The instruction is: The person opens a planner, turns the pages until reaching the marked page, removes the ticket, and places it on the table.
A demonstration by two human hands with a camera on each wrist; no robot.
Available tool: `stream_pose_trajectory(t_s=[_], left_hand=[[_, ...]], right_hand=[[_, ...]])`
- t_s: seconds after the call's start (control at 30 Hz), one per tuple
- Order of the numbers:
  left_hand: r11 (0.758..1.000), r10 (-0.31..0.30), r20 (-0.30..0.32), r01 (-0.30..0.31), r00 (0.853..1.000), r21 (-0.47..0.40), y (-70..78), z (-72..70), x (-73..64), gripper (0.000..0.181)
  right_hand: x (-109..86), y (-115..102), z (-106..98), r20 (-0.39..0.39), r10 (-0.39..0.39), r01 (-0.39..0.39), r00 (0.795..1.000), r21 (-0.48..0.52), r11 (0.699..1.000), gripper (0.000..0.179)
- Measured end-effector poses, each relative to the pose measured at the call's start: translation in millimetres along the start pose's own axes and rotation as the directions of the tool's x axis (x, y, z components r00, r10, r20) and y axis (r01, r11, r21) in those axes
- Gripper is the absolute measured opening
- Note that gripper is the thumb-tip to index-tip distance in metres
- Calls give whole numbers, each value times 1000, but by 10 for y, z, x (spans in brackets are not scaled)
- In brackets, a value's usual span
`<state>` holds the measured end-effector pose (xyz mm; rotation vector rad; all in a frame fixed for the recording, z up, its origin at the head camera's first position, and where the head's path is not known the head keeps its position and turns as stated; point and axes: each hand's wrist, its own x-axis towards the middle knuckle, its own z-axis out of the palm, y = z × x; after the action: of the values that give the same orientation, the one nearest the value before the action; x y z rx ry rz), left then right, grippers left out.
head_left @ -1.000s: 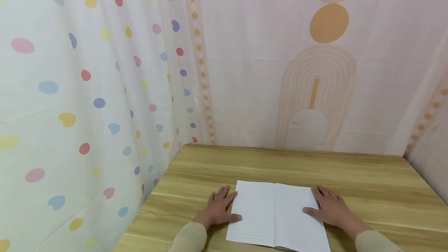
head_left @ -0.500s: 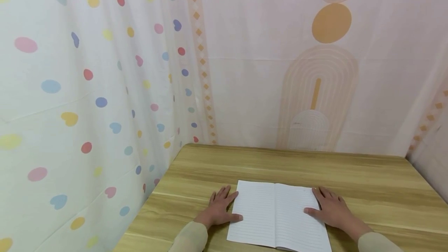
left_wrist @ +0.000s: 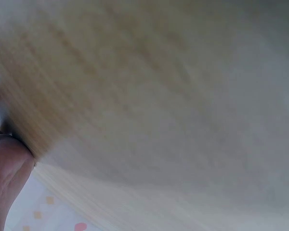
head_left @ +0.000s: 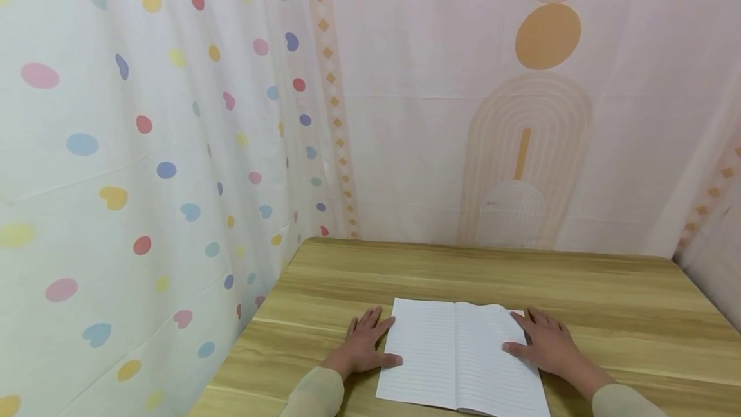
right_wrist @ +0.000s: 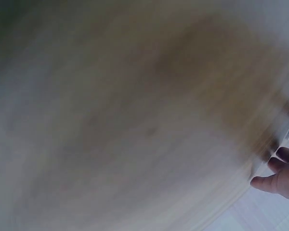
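Note:
An open notebook (head_left: 425,352) with lined white pages lies flat on the wooden table. My left hand (head_left: 361,347) rests spread at its left edge, thumb on the left page and index fingertip at the page's side. On the other side my right hand (head_left: 547,343) lies spread, its thumb on the right page and its index finger on the upper outer corner. That top right page (head_left: 480,340) bulges slightly, its corner pushed inward, and a strip of the sheet below shows. The wrist views show only part of the left hand (left_wrist: 9,173) and right-hand fingers (right_wrist: 274,175).
The wood-grain table (head_left: 463,275) extends beyond the notebook toward the back. A dotted curtain (head_left: 173,211) hangs along the left, and a patterned curtain (head_left: 417,147) closes off the far side. Much of both wrist views is blurred table surface.
My right index finger has slid slightly inward, and the upper right page corner has shifted inward with it, uncovering the sheet beneath. My left hand stays in place.

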<state>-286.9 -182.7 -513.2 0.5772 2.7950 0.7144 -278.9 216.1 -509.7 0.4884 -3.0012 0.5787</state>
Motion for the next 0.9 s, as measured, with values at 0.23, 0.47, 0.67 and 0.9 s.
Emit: stream_pose_trajectory(t_s=[0.23, 0.47, 0.67, 0.9], left_hand=[[1000, -1, 13, 1, 1000, -23, -1, -5, -11, 88], [1000, 0, 9, 0, 1000, -18, -23, 2, 0, 88], [1000, -4, 3, 4, 1000, -5, -33, 13, 14, 88], [1000, -6, 1, 6, 1000, -4, -20, 4, 3, 89]], right_hand=[[69, -48, 12, -70, -30, 35, 997, 68, 997, 66], [146, -187, -85, -100, 58, -29, 993, 268, 963, 60], [185, -297, -211, -43, 148, -120, 988, 388, 914, 60], [220, -422, -314, -64, 63, -21, 996, 519, 854, 51]])
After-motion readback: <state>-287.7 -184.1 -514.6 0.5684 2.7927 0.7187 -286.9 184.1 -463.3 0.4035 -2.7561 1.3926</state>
